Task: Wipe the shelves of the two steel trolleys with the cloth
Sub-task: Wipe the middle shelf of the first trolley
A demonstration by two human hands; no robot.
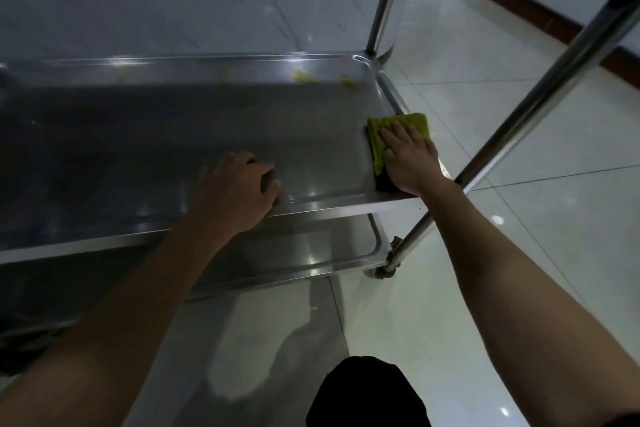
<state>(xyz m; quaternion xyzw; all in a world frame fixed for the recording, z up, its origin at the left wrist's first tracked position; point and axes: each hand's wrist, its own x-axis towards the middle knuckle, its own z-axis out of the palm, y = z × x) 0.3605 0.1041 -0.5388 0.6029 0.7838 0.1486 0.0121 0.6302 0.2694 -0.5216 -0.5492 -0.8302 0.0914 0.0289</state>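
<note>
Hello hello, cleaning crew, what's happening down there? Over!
Right hand flat on green cloth, right end of middle shelf. Left hand grips the shelf's front edge. Nothing blocking. Over.

Cloth [398,135] was yellow-green, dark at its near end. Trolley shelf [173,135] was bare grey steel with yellow-green reflections at its far rim. Floor tiles [502,114] were glossy white.

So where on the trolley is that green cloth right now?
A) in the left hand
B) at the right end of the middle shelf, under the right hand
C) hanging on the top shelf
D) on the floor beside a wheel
B: the green cloth lies at the right end of the middle shelf, with the right hand pressed flat on it.
</note>
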